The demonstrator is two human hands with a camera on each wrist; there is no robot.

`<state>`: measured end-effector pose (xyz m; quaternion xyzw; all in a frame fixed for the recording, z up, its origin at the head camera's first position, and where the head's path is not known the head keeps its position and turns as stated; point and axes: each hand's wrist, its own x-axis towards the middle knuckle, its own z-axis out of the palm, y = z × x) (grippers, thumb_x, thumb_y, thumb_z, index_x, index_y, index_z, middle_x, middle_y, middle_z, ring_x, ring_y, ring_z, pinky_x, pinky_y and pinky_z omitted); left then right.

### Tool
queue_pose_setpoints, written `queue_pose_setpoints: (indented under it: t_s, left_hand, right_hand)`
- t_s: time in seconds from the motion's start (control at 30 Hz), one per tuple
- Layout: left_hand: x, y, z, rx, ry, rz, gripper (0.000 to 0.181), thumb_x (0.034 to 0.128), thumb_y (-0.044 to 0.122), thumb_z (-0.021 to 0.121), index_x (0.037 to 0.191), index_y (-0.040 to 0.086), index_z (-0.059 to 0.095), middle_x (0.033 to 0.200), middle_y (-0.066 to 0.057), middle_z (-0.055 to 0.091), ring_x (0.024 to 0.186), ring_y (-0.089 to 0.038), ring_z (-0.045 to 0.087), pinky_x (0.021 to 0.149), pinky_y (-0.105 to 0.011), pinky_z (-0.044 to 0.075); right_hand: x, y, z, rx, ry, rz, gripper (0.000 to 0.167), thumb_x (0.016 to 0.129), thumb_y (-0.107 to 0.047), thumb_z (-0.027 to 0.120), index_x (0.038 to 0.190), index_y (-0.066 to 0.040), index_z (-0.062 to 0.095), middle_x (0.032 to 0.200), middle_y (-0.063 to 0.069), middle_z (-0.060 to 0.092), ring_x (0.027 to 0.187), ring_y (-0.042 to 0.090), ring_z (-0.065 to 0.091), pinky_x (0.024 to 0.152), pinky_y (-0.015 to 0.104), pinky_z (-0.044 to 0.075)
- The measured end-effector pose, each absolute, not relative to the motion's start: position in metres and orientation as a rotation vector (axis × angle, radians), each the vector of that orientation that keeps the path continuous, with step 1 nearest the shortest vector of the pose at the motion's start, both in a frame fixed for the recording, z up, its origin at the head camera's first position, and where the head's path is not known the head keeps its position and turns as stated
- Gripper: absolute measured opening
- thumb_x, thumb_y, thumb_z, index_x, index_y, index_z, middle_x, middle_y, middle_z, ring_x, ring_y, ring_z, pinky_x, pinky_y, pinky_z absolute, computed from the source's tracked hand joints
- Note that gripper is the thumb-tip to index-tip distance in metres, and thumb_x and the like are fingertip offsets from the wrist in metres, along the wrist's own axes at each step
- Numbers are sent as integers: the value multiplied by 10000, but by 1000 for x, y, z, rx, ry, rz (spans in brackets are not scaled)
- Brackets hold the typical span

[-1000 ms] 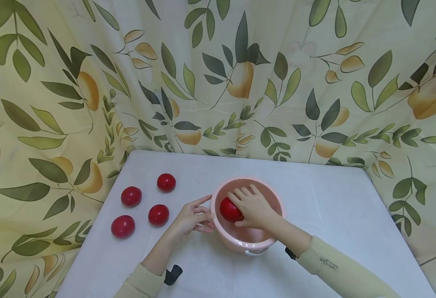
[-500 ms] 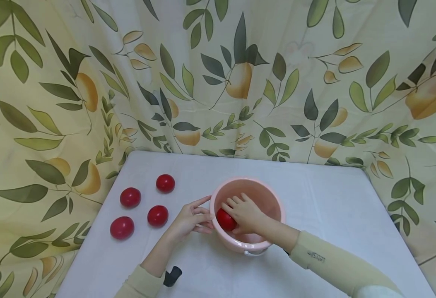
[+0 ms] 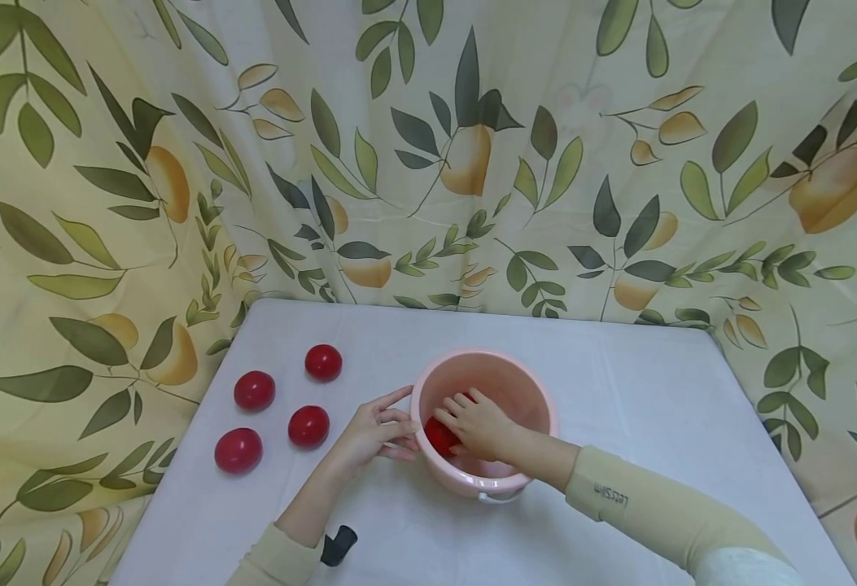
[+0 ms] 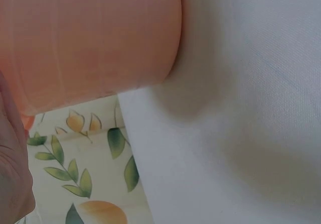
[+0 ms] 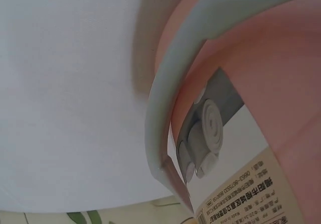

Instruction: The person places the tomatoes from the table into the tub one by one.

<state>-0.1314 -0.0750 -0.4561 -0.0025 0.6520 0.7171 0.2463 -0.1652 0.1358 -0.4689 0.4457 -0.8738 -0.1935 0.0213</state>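
A pink bucket [image 3: 483,480] stands on the table, with my left hand [image 3: 378,431] at its left side. The left fingers touch the bucket near its rim and are not wrapped round it. Reaching down inside, my right hand [image 3: 481,425] grips a glossy round red ball [image 3: 439,439] by the inner left wall. Its fingers cover part of the ball, and a bit of red also shows between the fingertips. In the left wrist view the bucket's outer wall [image 4: 90,43] fills the upper left, beside part of the left hand [image 4: 12,169]. The bucket's bottom is mostly hidden.
Several more red balls [image 3: 308,427] lie on the white tabletop [image 3: 618,391] left of the bucket. A pale handle [image 5: 165,98] hangs against its outside, next to a printed label [image 5: 241,184]. Behind the table hangs a leaf-patterned curtain [image 3: 428,212].
My right hand has moved lower and slightly left inside the bucket with the red ball, which is now more covered. The left hand stays at the rim.
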Motion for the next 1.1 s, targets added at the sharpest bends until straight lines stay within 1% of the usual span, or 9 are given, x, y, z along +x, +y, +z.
queue_pose_setpoints:
  t_s: [0.1, 0.3, 0.5, 0.6, 0.7, 0.8, 0.97, 1.03, 1.1]
  left_hand:
    - [-131, -75, -457, -1, 1775, 1958, 674, 801, 223, 703, 1395, 196, 386, 904, -97, 649, 768, -248, 678, 700, -337, 533]
    - [-132, -75, -457, 11, 1770, 1962, 666, 809, 214, 695, 1397, 183, 384, 889, -90, 650, 758, -241, 678, 693, -337, 534]
    - [-133, -75, -458, 11, 1767, 1964, 656, 813, 207, 690, 1394, 181, 387, 875, -85, 646, 749, -233, 678, 688, -334, 536]
    - [-133, -75, -458, 4, 1763, 1966, 651, 811, 203, 692, 1390, 186, 394, 876, -87, 644, 750, -236, 677, 688, -336, 536]
    - [-133, -75, -458, -3, 1759, 1967, 654, 807, 206, 696, 1388, 193, 397, 878, -88, 645, 753, -238, 676, 687, -338, 536]
    - [-133, -75, -458, -4, 1756, 1969, 654, 808, 205, 695, 1389, 192, 396, 874, -88, 644, 750, -241, 676, 685, -341, 537]
    - [-133, -75, -457, -12, 1753, 1972, 648, 812, 202, 691, 1389, 194, 396, 864, -86, 642, 743, -240, 675, 682, -345, 538]
    - [-132, -75, -457, -12, 1753, 1971, 648, 811, 203, 691, 1388, 197, 397, 861, -86, 642, 741, -238, 675, 682, -344, 538]
    - [-132, -75, -456, -3, 1757, 1971, 648, 814, 201, 688, 1390, 189, 393, 859, -86, 640, 740, -238, 675, 680, -343, 539]
  right_hand:
    - [-165, 136, -471, 1365, -2693, -594, 567, 759, -548, 635, 1210, -235, 489, 1108, -10, 563, 979, 162, 496, 866, 321, 420]
    - [-165, 137, -469, 1356, -2708, -545, 565, 758, -538, 643, 1216, -243, 490, 1105, -8, 559, 974, 164, 493, 865, 327, 419]
    - [-169, 140, -455, 1279, -2765, -174, 547, 779, -467, 663, 1226, -196, 503, 1126, 14, 560, 1034, 188, 504, 930, 382, 408]
    - [-170, 146, -442, 1130, -2816, 114, 546, 808, -416, 654, 1267, -168, 495, 1208, 41, 539, 1130, 221, 476, 978, 450, 376]
    - [-168, 156, -427, 893, -2846, 446, 547, 807, -356, 676, 1279, -154, 486, 1234, 53, 523, 1159, 242, 457, 976, 495, 365]
    - [-163, 171, -414, 658, -2808, 751, 567, 795, -287, 704, 1288, -143, 463, 1206, 70, 527, 1121, 260, 480, 930, 509, 400]
    - [-155, 203, -401, 395, -2679, 1113, 610, 800, -155, 704, 1325, -66, 405, 1152, 162, 546, 1034, 322, 535, 832, 503, 459]
    - [-151, 217, -399, 310, -2667, 1218, 623, 812, -141, 690, 1345, -50, 380, 1151, 201, 547, 1014, 346, 554, 818, 496, 473]
    - [-147, 230, -399, 213, -2693, 1314, 625, 836, -176, 669, 1365, -62, 358, 1163, 209, 549, 1007, 356, 573, 802, 476, 494]
